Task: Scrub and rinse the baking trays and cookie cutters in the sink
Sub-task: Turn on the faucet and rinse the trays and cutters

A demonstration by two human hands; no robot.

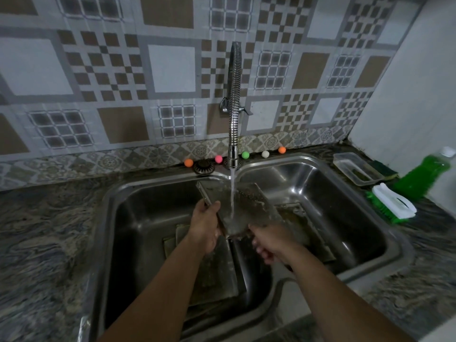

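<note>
Item: grey speckled metal baking tray (249, 206), rectangular, held tilted over the divider of the sink, far end raised toward the wall. Water stream (232, 193) lands on its middle.

Left hand (203, 227): clasps the tray's left long edge, thumb on top.

Right hand (274, 245): grips the near right corner, fingers curled beneath; slightly blurred.

Double-basin stainless steel sink (138, 218): set in the dark marbled stone desk (37, 230).
- Left basin: stacked flat metal trays (214, 272) on the bottom.
- Right basin: one soiled metal tray (311, 233) on the bottom.

Coiled chrome flexible faucet (234, 107): wall-mounted, hanging down above the divider.

Back edge of the sink, left to right:
- orange ball (188, 162)
- dark round strainer (203, 166)
- pink ball (218, 159)
- green ball (245, 155)
- white ball (265, 154)
- second orange ball (282, 150)

Right back corner of the desk:
- clear plastic rectangular container (355, 171)
- dark green sponge (385, 170), just behind the container
- white-handled brush with green bristles (392, 203)
- clear bottle of green liquid with a white cap (422, 176), leaning against the wall
</note>
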